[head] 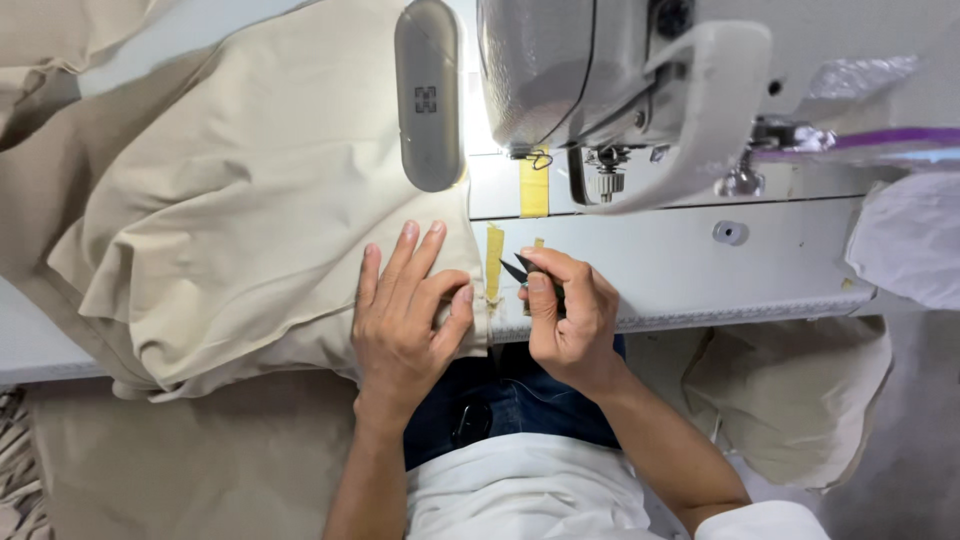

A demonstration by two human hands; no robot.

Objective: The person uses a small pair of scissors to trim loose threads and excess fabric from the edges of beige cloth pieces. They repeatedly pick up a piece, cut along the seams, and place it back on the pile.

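Head view, looking down at a sewing station. Left hand (405, 320) lies flat, fingers spread and open, pressing the edge of the beige fabric (240, 200) against the table (700, 260) just below the sewing machine (600, 80). Right hand (570, 315) is closed around a small pair of black thread snips (522, 270), whose tips point toward the fabric's right edge, beside a strip of yellow tape (494, 260) on the table. The bulk of the fabric is heaped to the left; only its hemmed corner sits between the two hands. Judged from this pose, clean trimming calls for the left hand to keep the edge taut and flat, fingertips clear of the blades, and for the snips to close on the loose thread only, close to the seam without nicking the cloth.
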